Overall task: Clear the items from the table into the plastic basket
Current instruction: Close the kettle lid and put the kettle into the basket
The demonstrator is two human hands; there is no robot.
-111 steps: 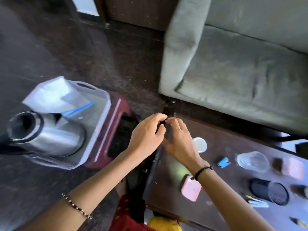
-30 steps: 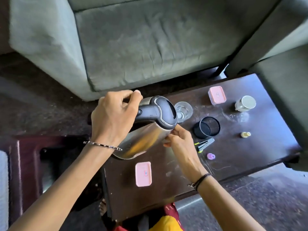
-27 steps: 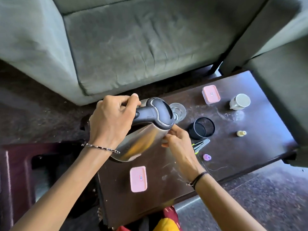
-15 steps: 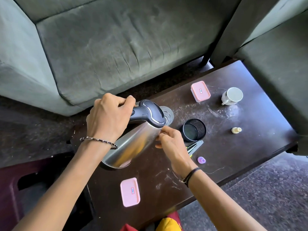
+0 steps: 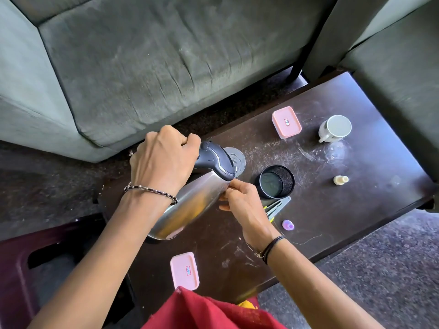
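Two hands meet on a steel kettle (image 5: 190,207) above the near-left part of the dark wooden table (image 5: 344,210). We see our left hand (image 5: 164,160) wrapped in a fist around the kettle's black handle, fingers curled tight, a beaded bracelet (image 5: 150,192) on that wrist. Our right hand (image 5: 242,203) touches the kettle's upper body just under the lid (image 5: 219,159), fingertips pinched narrowly against the metal rim; whether they hold anything small there we cannot tell. A black cord band (image 5: 272,246) circles the right wrist. The kettle is tilted, its base toward 7 o'clock and its lid toward 1 o'clock.

From the kettle, a clear glass (image 5: 236,160) sits at 1 o'clock, partly hidden behind the lid. A black mesh cup (image 5: 275,181) stands at 3 o'clock, just beside the right hand. A grey clip-like tool (image 5: 279,206) lies near the right hand's knuckles, and a small purple cap (image 5: 288,225) lies near it at 5 o'clock. One pink box (image 5: 184,270) rests at 6 o'clock near the table's near edge; another pink box (image 5: 286,122) sits at 1 o'clock toward the far edge. A white mug (image 5: 336,128) stands beside that second box, and a small cream bottle (image 5: 341,180) lies on its side well apart at 3 o'clock. A grey sofa (image 5: 166,55) fills the far side. The plastic basket is outside our view.
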